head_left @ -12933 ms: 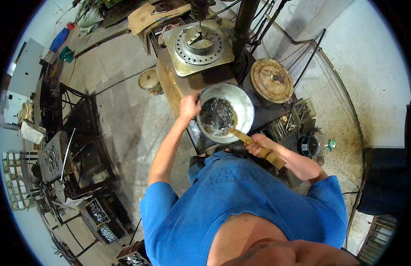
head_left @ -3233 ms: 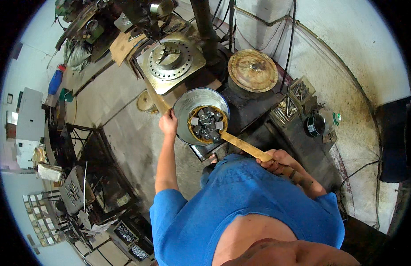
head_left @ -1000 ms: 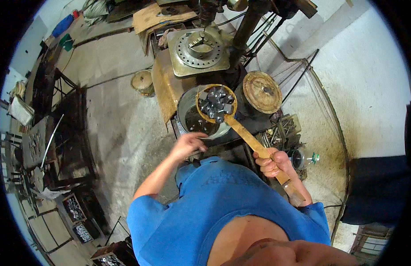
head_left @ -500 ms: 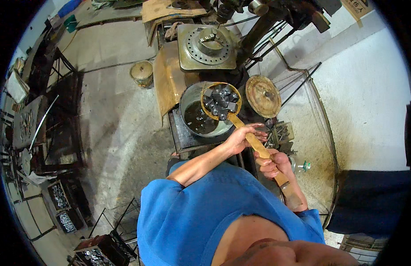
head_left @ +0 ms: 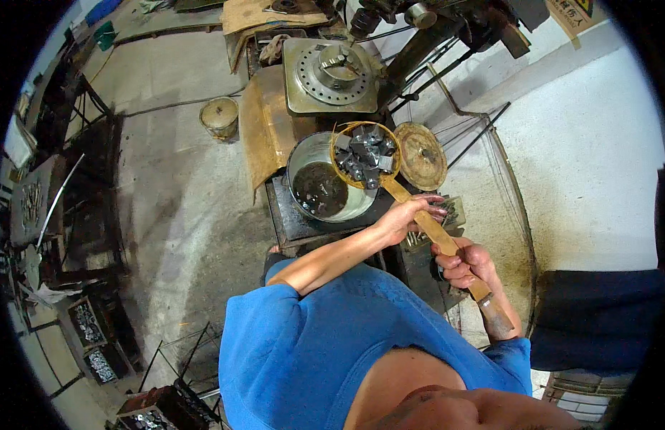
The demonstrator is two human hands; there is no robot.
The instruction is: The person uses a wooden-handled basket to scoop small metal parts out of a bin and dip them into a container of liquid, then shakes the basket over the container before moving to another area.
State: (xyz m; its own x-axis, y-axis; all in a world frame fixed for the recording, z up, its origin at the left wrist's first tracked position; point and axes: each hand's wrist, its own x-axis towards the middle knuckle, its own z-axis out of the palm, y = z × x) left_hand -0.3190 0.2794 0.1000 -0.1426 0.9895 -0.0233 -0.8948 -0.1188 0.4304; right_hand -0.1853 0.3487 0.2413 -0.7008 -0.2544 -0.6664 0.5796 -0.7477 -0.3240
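Note:
A round, yellow-rimmed strainer (head_left: 398, 169) full of dark, wet-looking blocky metal parts (head_left: 365, 152) hangs over the right rim of a deep metal pot (head_left: 298, 159). Dark liquid (head_left: 319, 188) with small bits in it lies in the pot. My left hand (head_left: 410, 218) supports the strainer's flat wooden handle (head_left: 436, 231) nearer the basket, its thumb side against the wood and its fingertips beyond it. Farther back, my right hand (head_left: 465, 262) is wrapped round the same handle, whose end runs along my right forearm.
A round, stained lid (head_left: 423, 156) stands right of the pot. Behind the pot is a machine table (head_left: 293, 97) with a round chuck (head_left: 336, 72). A lidded bucket (head_left: 219, 118) sits on the floor to the left. Beside my hands is a tray (head_left: 454, 209) of small pieces.
The loaded strainer has moved right, from above the pot's opening to over its right rim. Both hands have shifted right with the handle, and more of the liquid shows.

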